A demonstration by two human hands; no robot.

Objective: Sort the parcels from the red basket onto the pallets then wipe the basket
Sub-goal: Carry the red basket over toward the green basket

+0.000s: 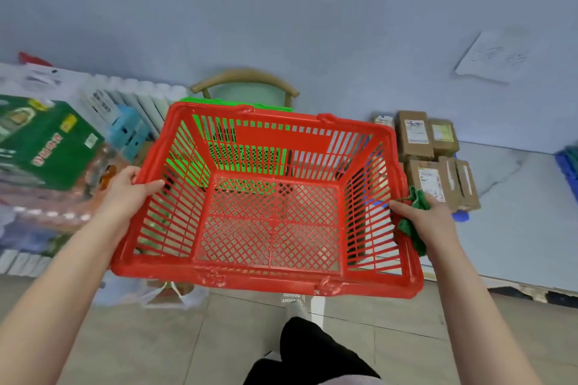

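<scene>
I hold the red basket [269, 278] in mid-air in front of me, tilted so its empty mesh bottom faces me. My left hand [131, 186] grips its left rim. My right hand [428, 217] grips the right rim together with a crumpled green cloth [417, 228] pressed against the basket's outer wall. Several brown cardboard parcels [430, 147] with white labels lie stacked on a blue pallet [461, 216] by the wall, to the right of the basket.
A green basket [237, 103] rests on a chair [244, 84] behind the red one. A green carton [47, 141] and shrink-wrapped goods stand at the left, beside a white radiator [131, 97]. Another blue pallet [567, 166] shows at the right edge. White plastic bags [162, 294] lie on the tiled floor.
</scene>
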